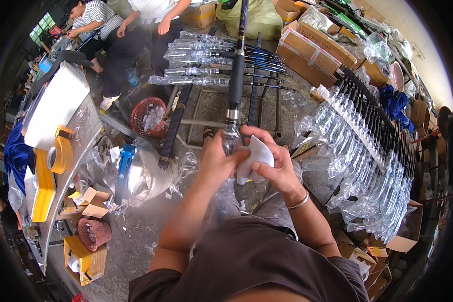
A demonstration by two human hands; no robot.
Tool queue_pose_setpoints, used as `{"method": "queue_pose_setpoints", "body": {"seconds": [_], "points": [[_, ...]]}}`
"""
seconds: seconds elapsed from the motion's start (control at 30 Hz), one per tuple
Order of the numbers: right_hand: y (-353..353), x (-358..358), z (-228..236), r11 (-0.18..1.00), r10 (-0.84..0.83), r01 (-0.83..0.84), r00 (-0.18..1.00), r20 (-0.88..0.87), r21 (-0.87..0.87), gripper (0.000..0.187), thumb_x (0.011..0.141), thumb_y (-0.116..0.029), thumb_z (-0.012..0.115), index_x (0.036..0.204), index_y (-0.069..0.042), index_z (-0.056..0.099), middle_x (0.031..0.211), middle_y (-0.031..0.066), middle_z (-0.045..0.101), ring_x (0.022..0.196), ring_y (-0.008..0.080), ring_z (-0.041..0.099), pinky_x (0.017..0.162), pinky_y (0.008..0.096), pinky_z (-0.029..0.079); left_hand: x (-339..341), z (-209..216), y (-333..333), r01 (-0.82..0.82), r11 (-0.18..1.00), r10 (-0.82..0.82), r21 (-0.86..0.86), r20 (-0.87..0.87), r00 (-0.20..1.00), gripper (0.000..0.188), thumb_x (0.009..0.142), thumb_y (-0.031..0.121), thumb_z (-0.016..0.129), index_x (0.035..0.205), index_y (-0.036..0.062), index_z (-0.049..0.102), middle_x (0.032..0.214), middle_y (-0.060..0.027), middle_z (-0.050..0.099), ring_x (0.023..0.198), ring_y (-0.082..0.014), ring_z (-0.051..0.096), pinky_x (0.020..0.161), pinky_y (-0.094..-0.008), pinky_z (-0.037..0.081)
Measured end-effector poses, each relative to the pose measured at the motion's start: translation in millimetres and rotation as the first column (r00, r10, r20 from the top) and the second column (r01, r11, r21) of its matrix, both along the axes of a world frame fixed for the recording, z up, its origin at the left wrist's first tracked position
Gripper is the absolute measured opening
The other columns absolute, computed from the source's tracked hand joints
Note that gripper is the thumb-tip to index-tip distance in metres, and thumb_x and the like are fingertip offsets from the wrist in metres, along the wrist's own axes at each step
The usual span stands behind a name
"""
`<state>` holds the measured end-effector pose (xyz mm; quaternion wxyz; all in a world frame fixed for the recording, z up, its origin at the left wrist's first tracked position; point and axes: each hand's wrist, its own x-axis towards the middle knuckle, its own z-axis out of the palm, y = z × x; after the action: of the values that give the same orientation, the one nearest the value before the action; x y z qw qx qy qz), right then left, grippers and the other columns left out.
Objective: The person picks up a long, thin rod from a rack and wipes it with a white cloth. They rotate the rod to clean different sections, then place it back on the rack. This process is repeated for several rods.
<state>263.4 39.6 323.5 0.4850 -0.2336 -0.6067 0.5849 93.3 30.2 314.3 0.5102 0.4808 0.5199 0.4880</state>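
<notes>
A fishing rod [236,80] with a black grip stands out ahead of me, pointing away. Clear plastic film [231,135] covers its lower handle. My left hand [215,158] is closed round that wrapped handle, its thumb reaching toward a soft white folded piece [259,153]. Between thumb and fingers, my right hand [278,166] pinches this white piece right beside the rod. Whether it is cloth or thin foam I cannot tell. The rod's butt end runs down toward my lap, blurred under the film.
Several wrapped rods [196,72] lie across a metal rack ahead. More wrapped rods [357,171] lean in a row at the right. A red basket [148,115] and a table [88,131] with yellow tape rolls [59,156] stand left. Two people sit at the far left.
</notes>
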Motion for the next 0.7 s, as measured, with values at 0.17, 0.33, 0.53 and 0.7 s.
{"method": "queue_pose_setpoints", "body": {"seconds": [0.17,0.33,0.53,0.7], "points": [[5,-1,16,0.952,-0.183,0.102,0.946,-0.267,-0.289,0.023,0.083,-0.012,0.062,0.1,-0.005,0.047,0.09,0.0085,0.058,0.08,0.0182,0.061,0.072,0.0316,0.05,3,-2,-9,0.004,1.0,-0.005,-0.018,-0.054,0.999,0.032,0.077,0.019,0.078,0.095,0.0038,0.056,0.074,-0.0044,0.058,0.045,-0.0109,0.052,0.041,-0.0258,0.04],[25,16,38,0.978,-0.21,0.21,0.971,0.115,0.016,0.025,0.092,-0.007,0.057,0.11,-0.006,0.04,0.093,0.0066,0.058,0.071,0.009,0.053,0.064,0.024,0.046,-7,7,-17,0.157,0.987,-0.15,-0.021,0.194,0.97,0.02,0.089,0.016,0.065,0.092,0.0041,0.049,0.066,-0.003,0.053,0.042,-0.0069,0.046,0.038,-0.0211,0.035],[32,24,55,0.939,-0.321,0.252,0.886,0.334,0.233,0.043,0.092,-0.019,0.062,0.124,-0.005,0.038,0.103,0.0066,0.053,0.09,0.0124,0.05,0.081,0.0277,0.044,-11,9,-22,0.294,0.956,-0.276,-0.02,0.284,0.918,0.018,0.095,0.02,0.056,0.094,0.0058,0.043,0.064,-0.0031,0.051,0.043,-0.006,0.041,0.038,-0.0205,0.034],[39,20,71,0.932,-0.323,0.273,0.923,0.21,0.238,0.042,0.094,-0.02,0.06,0.125,-0.004,0.036,0.098,0.0051,0.049,0.087,0.012,0.047,0.077,0.0266,0.043,-10,13,-27,0.321,0.946,-0.308,-0.033,0.202,0.93,0.017,0.095,0.017,0.055,0.096,0.0049,0.044,0.064,-0.0025,0.05,0.043,-0.0059,0.041,0.039,-0.0203,0.034]]}}
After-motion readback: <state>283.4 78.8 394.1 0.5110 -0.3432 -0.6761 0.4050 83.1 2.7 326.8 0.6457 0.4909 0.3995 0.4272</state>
